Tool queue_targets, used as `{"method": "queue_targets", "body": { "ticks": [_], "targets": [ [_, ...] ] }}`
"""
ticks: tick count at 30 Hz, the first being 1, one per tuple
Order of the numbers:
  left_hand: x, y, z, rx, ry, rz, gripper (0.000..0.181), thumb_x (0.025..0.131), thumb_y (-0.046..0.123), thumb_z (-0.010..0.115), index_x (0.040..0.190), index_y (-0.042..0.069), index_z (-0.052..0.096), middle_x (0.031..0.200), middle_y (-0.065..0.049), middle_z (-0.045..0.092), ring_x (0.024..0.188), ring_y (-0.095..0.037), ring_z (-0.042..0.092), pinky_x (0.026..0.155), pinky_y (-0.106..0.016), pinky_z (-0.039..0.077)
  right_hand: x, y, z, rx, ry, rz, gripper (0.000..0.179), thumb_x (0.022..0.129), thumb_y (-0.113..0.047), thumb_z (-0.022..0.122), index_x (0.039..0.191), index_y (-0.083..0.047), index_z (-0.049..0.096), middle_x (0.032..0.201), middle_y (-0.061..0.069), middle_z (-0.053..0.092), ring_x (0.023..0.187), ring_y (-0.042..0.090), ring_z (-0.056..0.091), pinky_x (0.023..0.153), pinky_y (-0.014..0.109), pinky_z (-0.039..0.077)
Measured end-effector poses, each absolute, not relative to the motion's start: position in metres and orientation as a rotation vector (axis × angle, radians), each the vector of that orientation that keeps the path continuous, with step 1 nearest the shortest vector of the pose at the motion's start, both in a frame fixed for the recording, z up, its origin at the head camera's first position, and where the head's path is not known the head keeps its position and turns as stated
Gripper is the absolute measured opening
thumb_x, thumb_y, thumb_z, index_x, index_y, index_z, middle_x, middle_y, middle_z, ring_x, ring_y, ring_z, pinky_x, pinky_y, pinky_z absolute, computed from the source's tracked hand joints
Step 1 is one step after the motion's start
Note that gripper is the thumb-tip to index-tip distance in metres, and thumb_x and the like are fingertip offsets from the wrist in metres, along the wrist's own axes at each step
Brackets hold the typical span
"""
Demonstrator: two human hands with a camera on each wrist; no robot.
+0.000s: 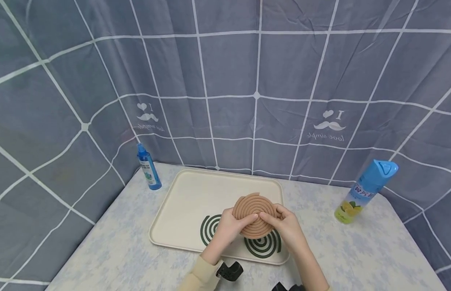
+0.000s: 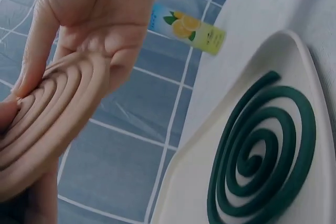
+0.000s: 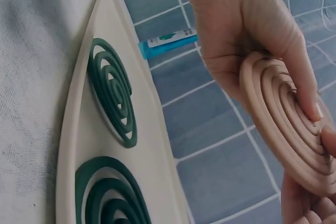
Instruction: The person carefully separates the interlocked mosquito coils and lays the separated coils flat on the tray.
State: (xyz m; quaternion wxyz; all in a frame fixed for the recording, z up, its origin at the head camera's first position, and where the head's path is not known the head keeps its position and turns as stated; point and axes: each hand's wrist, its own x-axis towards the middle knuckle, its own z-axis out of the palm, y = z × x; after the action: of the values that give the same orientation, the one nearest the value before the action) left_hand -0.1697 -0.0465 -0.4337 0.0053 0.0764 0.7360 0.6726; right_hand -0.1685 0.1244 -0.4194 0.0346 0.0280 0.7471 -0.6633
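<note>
A tightly wound brown mosquito coil point(image 1: 252, 204) is held up over the tray, tilted toward the head camera. My left hand point(image 1: 230, 226) grips its left side, the thumb pressed near the centre. From the right, my right hand point(image 1: 289, 228) grips the same coil, its thumb also near the middle; both thumb tips almost meet. In the wrist views the fingers lie behind the brown coil point(image 2: 68, 114), partly hidden. Below, two green mosquito coils lie on the cream tray point(image 1: 211, 186): one green coil point(image 2: 310, 140) is under the right hand, the other by the left forearm.
At the back left stands a blue spray bottle point(image 1: 149, 169). A blue and yellow-green aerosol can point(image 1: 363, 192) with lemons printed on it stands to the right. A grey checked curtain point(image 1: 229, 117) hangs behind the pale patterned table point(image 1: 120, 242).
</note>
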Motion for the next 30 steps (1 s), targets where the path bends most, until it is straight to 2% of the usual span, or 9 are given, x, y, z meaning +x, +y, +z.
{"method": "queue_targets", "body": {
  "ticks": [8,12,15,20,23,30],
  "targets": [
    [-0.167,-0.055,-0.437,0.279,2.389,1.957,0.04,0.082,0.027,0.081,0.112,0.003,0.071,0.095,-0.014,0.075,0.081,-0.014,0.071,0.071,-0.024,0.058,-0.163,0.128,-0.414,0.016,2.584,-1.971,0.03,0.087,-0.022,0.077,0.112,-0.005,0.07,0.095,0.005,0.069,0.081,0.004,0.061,0.071,0.018,0.052],
    [-0.166,-0.057,-0.435,0.315,2.439,1.876,0.05,0.081,0.03,0.081,0.12,0.003,0.069,0.099,-0.013,0.076,0.085,-0.016,0.072,0.076,-0.025,0.057,-0.16,0.128,-0.412,-0.052,2.699,-1.923,0.023,0.086,-0.02,0.078,0.105,-0.008,0.074,0.093,0.004,0.069,0.079,0.003,0.06,0.07,0.018,0.052],
    [-0.165,-0.059,-0.434,0.345,2.482,1.83,0.054,0.08,0.03,0.082,0.125,0.003,0.067,0.1,-0.013,0.076,0.086,-0.018,0.072,0.076,-0.025,0.057,-0.158,0.126,-0.414,-0.215,2.902,-1.822,0.019,0.081,-0.014,0.081,0.098,-0.008,0.075,0.086,0.002,0.066,0.076,0.004,0.059,0.068,0.018,0.052],
    [-0.164,-0.061,-0.436,0.347,2.537,1.772,0.041,0.079,0.027,0.083,0.109,0.001,0.072,0.089,-0.014,0.076,0.074,-0.014,0.07,0.065,-0.023,0.057,-0.156,0.125,-0.42,-0.465,3.165,-1.636,0.02,0.075,-0.005,0.084,0.092,-0.006,0.073,0.081,-0.001,0.063,0.072,0.005,0.059,0.063,0.019,0.054],
    [-0.164,-0.062,-0.437,0.354,2.545,1.76,0.035,0.079,0.026,0.083,0.102,0.002,0.074,0.087,-0.013,0.075,0.072,-0.012,0.069,0.063,-0.022,0.056,-0.155,0.127,-0.421,-0.392,3.061,-1.673,0.018,0.076,-0.006,0.083,0.09,-0.007,0.071,0.082,-0.001,0.065,0.071,0.004,0.058,0.064,0.018,0.053],
    [-0.164,-0.064,-0.441,0.2,2.427,1.962,0.043,0.08,0.025,0.083,0.115,0.004,0.071,0.098,-0.014,0.075,0.083,-0.014,0.07,0.071,-0.024,0.057,-0.156,0.128,-0.422,-0.035,2.589,-1.842,0.019,0.083,-0.01,0.078,0.095,-0.001,0.066,0.082,0.007,0.069,0.07,0.006,0.064,0.067,0.023,0.056]
  ]
}}
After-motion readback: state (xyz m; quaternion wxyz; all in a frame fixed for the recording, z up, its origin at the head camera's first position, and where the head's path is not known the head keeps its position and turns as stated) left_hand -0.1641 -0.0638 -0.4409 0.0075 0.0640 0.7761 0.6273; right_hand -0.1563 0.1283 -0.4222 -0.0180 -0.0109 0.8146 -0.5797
